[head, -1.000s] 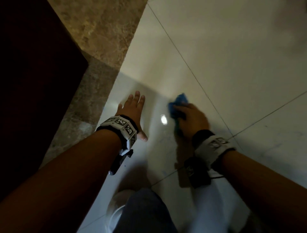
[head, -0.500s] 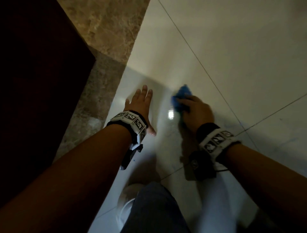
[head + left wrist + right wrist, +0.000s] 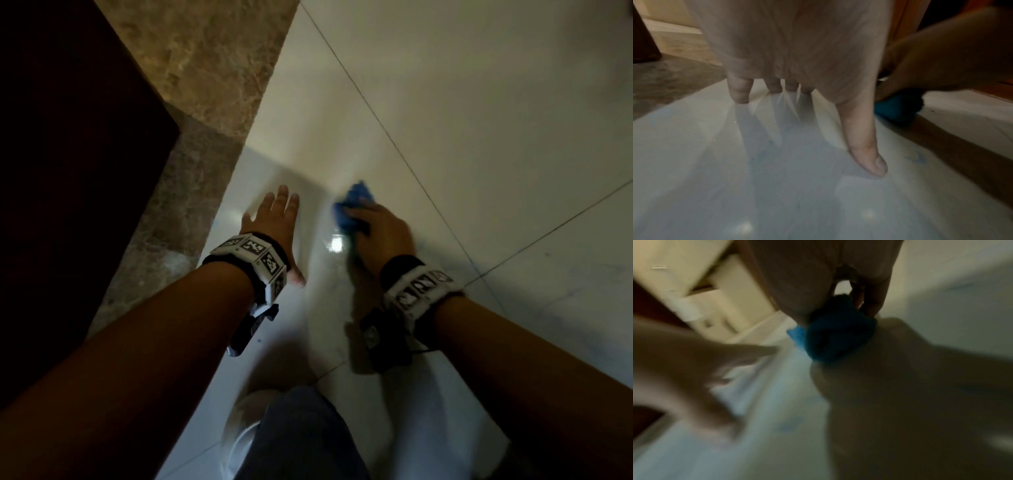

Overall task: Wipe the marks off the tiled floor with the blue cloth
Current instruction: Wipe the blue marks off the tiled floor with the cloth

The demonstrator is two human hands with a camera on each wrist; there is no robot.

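Right hand curled round the bunched blue cloth, pressed onto the tiled floor just short of a grout line, likely for scrubbing pressure. Left hand spread flat, fingers straight, beside the floor's brown stone edge, probably as a brace. Faint blue mark left near the thumb, not yet wiped.

On the tiled floor the left hand lies flat, left of the right hand, which presses the cloth down, with the marble border farther left.
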